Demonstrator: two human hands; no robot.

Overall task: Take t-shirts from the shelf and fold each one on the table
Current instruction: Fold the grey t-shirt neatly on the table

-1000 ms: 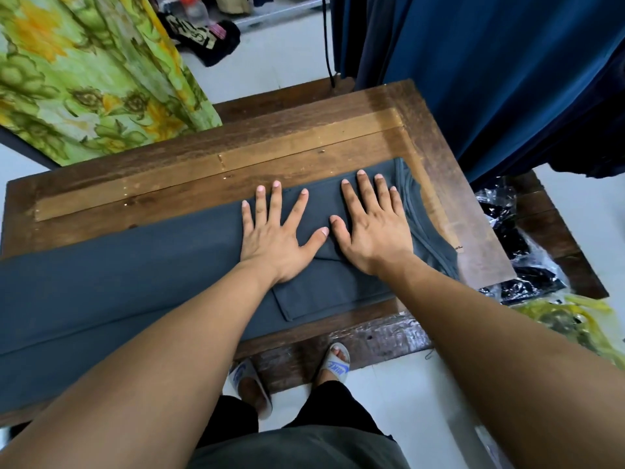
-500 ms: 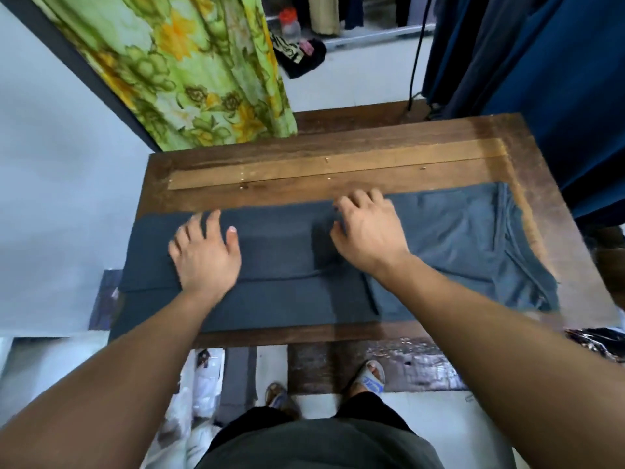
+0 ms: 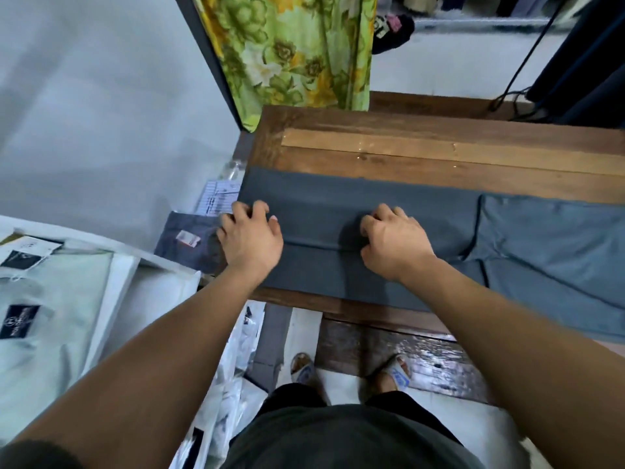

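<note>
T-shirt [image 3: 389, 211], dark grey, lies in a long folded band across the near half of the wooden desk [image 3: 439, 154]; its left end sits at the desk's left edge, its right part runs out of frame.

Head view:
- Left hand [image 3: 252, 236] on the shirt's left end, at the desk edge. Fingers curled down into the cloth; looks like a pinch on the hem, though the fingertips are partly hidden.
- Right hand [image 3: 392, 238] mid-band, well apart from the left. Fingers curled, bunching cloth along a lengthwise fold line.
- A lighter-looking part of the shirt lies flat to the right of the right hand.
- Green floral fabric [image 3: 291, 52] hangs beyond the desk's far left corner.
- Dark blue garments [image 3: 588, 55] hang at the far right.
- Packaged pale shirts [image 3: 44, 299] with dark labels lie at lower left, beside the desk.
- Sandalled feet [image 3: 397, 368] on the floor below the desk's near edge.
</note>
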